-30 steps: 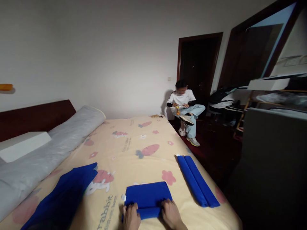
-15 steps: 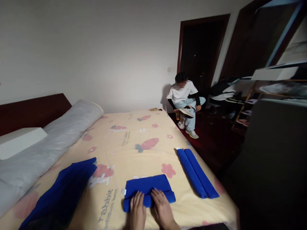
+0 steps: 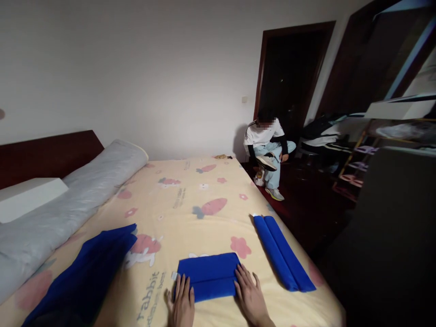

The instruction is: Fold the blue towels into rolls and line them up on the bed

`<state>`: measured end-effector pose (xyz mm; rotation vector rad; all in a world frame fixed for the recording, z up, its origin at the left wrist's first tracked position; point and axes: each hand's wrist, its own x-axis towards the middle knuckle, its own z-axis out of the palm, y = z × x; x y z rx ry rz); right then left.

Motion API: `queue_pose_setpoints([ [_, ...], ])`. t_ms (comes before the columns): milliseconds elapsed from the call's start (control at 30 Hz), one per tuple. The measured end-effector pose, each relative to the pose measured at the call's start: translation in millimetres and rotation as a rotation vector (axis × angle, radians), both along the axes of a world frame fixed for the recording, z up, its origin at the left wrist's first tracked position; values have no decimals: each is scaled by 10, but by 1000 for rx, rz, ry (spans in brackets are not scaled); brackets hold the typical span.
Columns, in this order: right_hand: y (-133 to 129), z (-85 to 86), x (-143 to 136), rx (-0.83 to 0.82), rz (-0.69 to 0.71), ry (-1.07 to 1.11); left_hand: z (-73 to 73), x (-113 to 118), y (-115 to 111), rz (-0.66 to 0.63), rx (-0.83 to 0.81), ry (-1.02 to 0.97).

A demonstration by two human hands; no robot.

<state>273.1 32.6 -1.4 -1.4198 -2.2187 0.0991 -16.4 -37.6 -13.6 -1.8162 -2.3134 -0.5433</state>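
Observation:
A folded blue cloth (image 3: pixel 211 277) lies flat on the bed in front of me, a crease running across it and a small white tag at its left edge. My left hand (image 3: pixel 182 297) rests on its left end, fingers stretched out. On the right end lies my right hand (image 3: pixel 250 290), with fingers spread and flat. Two blue rolled cloths (image 3: pixel 284 254) lie side by side to the right, close to the bed's edge. Over on the left is a loose, spread blue cloth (image 3: pixel 88 272), its near part in dark shadow.
The bed (image 3: pixel 177 204) has a cream sheet with carrot and rabbit prints. A grey rolled quilt (image 3: pixel 95 172) and a white box (image 3: pixel 32 195) lie along the headboard. Beyond the far right corner sits a person (image 3: pixel 267 145). A dark cabinet-like block (image 3: pixel 391 236) stands at right.
My hands have moved apart, from the middle of the folded cloth to its two ends. Its near roll now looks flatter. The seated person's head has bent lower.

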Motion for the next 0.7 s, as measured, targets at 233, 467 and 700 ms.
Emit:
queue_pose_setpoints([
  [233, -148, 205, -630, -94, 239, 114, -56, 557, 248, -278, 202, -44],
  [467, 92, 78, -453, -89, 124, 73, -63, 226, 295, -197, -75, -136],
  [700, 209, -67, -52, -79, -57, 32, -290, -266, 249, 104, -4, -14],
])
